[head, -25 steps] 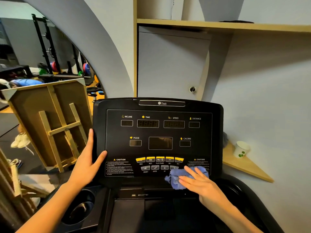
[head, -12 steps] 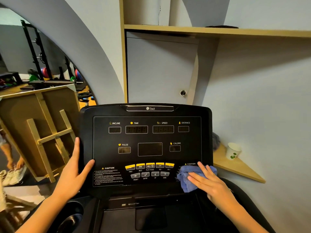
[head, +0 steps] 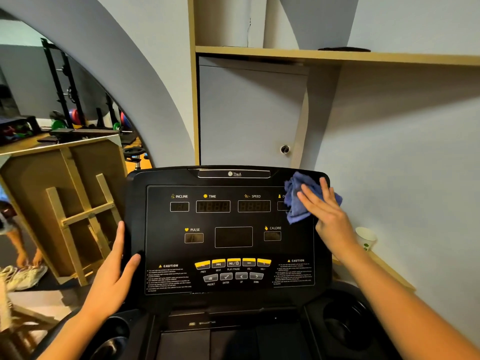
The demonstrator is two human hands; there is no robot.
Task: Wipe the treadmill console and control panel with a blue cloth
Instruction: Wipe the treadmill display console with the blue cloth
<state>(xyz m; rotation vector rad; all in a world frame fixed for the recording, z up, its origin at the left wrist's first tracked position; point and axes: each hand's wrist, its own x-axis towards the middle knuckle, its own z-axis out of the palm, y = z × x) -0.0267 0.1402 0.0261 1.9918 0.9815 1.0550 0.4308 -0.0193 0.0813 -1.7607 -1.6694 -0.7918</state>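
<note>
The black treadmill console fills the middle of the view, with dark displays on top and a row of yellow and grey buttons lower down. A crumpled blue cloth lies against the console's upper right corner, over the distance display. My right hand presses flat on the cloth with fingers spread. My left hand grips the console's left edge, thumb on the front face.
A white paper cup stands on a wooden corner shelf right of the console. A grey cabinet door is behind it. A wooden frame leans at left, with shoes on the floor. Cup holders flank the lower console.
My right hand has carried the blue cloth from the lower right, by the buttons and caution label, up to the console's top right corner. The left hand stays on the left edge.
</note>
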